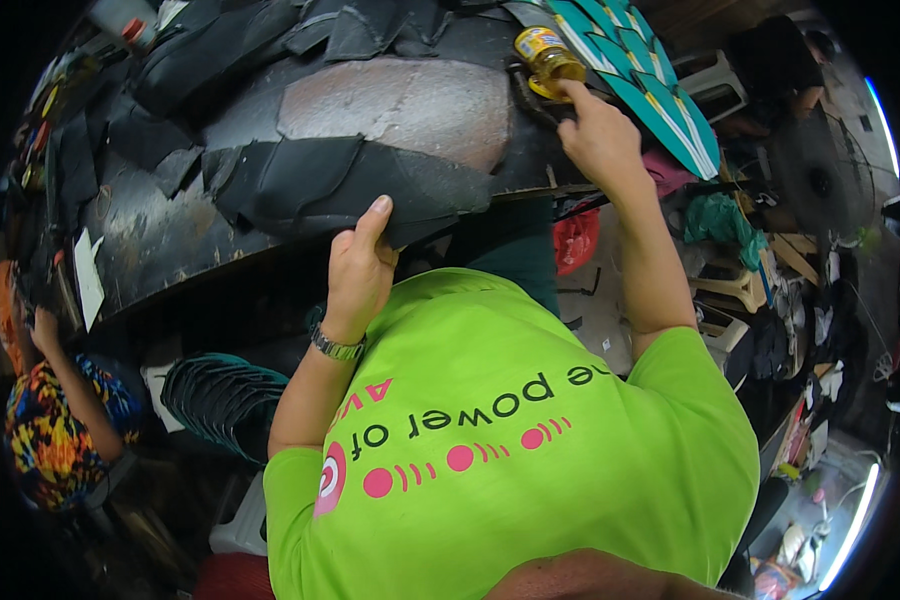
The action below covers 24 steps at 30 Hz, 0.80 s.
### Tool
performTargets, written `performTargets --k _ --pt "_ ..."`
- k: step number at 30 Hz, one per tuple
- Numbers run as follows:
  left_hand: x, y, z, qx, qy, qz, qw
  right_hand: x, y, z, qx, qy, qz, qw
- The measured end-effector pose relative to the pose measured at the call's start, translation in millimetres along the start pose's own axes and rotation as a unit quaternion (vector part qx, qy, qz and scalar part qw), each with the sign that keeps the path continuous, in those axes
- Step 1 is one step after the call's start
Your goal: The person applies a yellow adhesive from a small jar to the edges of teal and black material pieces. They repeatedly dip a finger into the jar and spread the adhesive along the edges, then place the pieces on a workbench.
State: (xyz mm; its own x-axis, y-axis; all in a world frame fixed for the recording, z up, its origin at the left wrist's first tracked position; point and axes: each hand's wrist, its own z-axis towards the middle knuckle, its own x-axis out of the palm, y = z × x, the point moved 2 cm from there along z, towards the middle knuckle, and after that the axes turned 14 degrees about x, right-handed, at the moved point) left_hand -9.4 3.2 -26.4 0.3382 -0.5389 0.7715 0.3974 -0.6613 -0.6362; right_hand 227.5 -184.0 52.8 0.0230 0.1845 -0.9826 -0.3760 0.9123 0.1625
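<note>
Black shoe-upper pieces (305, 185) lie along the near edge of the dark worktable, with a smoother flap at their right end. My left hand (360, 270) grips this edge, thumb on top and the other fingers hidden beneath. At the far right, a clear jar with a yellow label (538, 44) leans toward me, its amber mouth facing my right hand (605, 140). The index finger reaches to the jar's mouth, with the thumb apart from it. Nothing shows in that hand, though its inner side is partly hidden.
A pale, worn slab (395, 110) lies mid-table, with black cut pieces (370, 25) behind. Green white-striped pieces (640, 85) overlap at the right. A co-worker in a colourful shirt (65, 425) sits left, near stacked dark pieces (225, 400). A fan (820, 180) stands right.
</note>
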Motion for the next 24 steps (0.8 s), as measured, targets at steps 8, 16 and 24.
performTargets --k 8,16,24 --pt "-4.9 2.4 5.6 -0.018 -0.072 0.068 0.995 -13.7 68.0 -76.2 -0.116 0.212 0.556 0.795" --pt "3.2 -10.4 3.2 -0.027 -0.045 0.052 0.997 20.8 105.2 -77.5 -0.177 0.196 0.550 0.792" --pt "21.7 -19.8 4.1 0.003 -0.018 -0.003 1.000 26.0 108.3 -76.6 -0.187 0.184 0.525 0.810"
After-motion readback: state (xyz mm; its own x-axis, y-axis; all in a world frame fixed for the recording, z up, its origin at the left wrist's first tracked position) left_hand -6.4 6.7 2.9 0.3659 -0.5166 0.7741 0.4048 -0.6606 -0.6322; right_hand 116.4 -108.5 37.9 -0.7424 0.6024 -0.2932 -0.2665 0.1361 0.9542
